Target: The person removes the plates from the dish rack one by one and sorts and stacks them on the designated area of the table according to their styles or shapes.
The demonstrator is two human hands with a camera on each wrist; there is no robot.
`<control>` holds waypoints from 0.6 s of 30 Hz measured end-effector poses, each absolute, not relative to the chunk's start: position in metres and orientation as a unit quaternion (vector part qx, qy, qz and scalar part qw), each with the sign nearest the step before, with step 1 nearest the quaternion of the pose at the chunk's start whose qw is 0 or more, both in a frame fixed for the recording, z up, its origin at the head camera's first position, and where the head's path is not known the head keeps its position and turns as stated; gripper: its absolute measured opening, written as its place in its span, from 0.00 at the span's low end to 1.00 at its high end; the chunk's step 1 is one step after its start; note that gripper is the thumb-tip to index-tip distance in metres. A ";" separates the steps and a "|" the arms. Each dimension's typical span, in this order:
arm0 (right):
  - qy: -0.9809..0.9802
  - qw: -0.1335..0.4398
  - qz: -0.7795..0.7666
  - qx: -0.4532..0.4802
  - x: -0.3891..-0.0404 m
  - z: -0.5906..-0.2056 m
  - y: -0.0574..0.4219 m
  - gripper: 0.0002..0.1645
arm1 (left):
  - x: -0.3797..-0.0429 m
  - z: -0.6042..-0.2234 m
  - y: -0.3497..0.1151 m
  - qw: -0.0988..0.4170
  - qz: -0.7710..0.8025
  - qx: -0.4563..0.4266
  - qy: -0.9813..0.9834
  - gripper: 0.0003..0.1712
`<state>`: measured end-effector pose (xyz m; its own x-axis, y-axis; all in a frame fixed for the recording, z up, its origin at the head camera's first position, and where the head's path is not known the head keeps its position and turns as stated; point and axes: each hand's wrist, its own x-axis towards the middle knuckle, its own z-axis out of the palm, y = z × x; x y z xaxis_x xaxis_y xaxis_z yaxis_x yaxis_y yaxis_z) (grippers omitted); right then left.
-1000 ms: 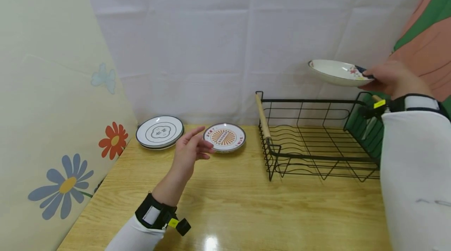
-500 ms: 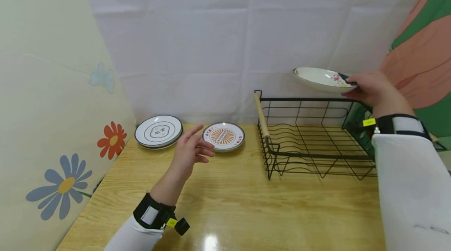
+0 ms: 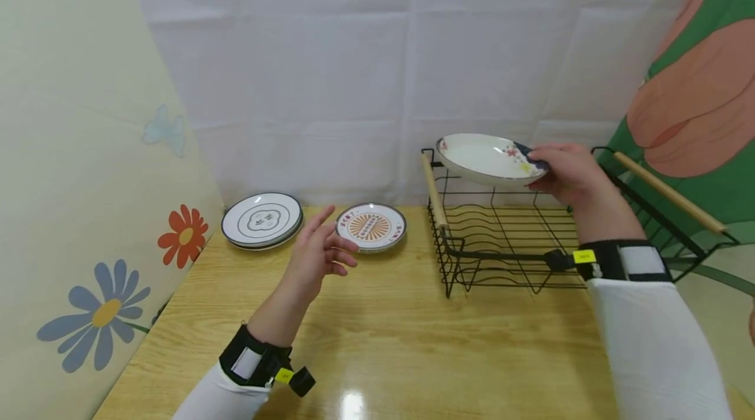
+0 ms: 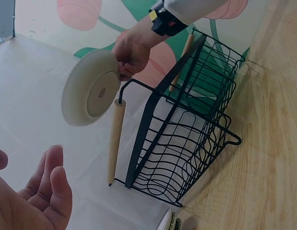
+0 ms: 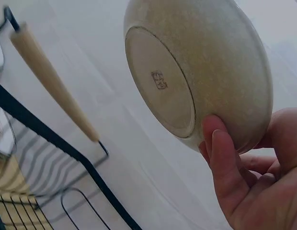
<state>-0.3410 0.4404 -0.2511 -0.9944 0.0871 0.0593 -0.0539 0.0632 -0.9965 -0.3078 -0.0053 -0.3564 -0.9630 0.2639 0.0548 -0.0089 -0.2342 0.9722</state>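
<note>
My right hand (image 3: pixel 569 171) pinches the right rim of a white plate (image 3: pixel 486 156) with a floral and dark blue edge, held up over the black wire dish rack (image 3: pixel 507 230). In the right wrist view the plate's underside (image 5: pixel 160 81) shows a small stamp, with fingertips pressed beneath it. My left hand (image 3: pixel 318 253) hovers above the table, fingers relaxed and holding nothing. Just beyond it lies a plate with an orange sunburst print (image 3: pixel 371 228), sitting on the table. To the left, white plates with a dark rim (image 3: pixel 262 220) are stacked.
The rack has wooden handles at its left (image 3: pixel 434 190) and right (image 3: pixel 669 190) ends. A white cloth (image 3: pixel 295 79) hangs behind the wooden table (image 3: pixel 383 341). A flower-painted wall (image 3: pixel 88 177) borders the left side.
My right hand has carried the floral plate left and down, from above the rack's right end toward its left half. The left hand has stayed nearly still.
</note>
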 end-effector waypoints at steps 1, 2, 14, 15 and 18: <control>-0.724 0.047 0.688 -0.006 -0.338 -0.252 0.435 0.15 | -0.307 -0.356 -0.005 0.090 0.779 0.105 0.611 0.32; -0.727 0.045 0.686 -0.003 -0.335 -0.254 0.428 0.14 | -0.306 -0.355 -0.005 0.092 0.779 0.106 0.611 0.32; -0.663 -0.011 0.745 0.074 -0.295 -0.279 0.363 0.13 | -0.288 -0.346 -0.008 0.128 0.770 0.151 0.607 0.34; -0.661 -0.012 0.746 0.083 -0.292 -0.281 0.359 0.13 | -0.286 -0.345 -0.008 0.130 0.770 0.156 0.605 0.34; -0.654 -0.016 0.749 0.108 -0.284 -0.286 0.345 0.14 | -0.280 -0.341 -0.008 0.138 0.769 0.168 0.601 0.34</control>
<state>-0.2841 0.3451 -0.2862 -0.9759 -0.1663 0.1411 -0.1175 -0.1442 -0.9826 -0.2797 -0.0078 -0.3413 -0.9054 0.4142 0.0932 -0.0096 -0.2396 0.9708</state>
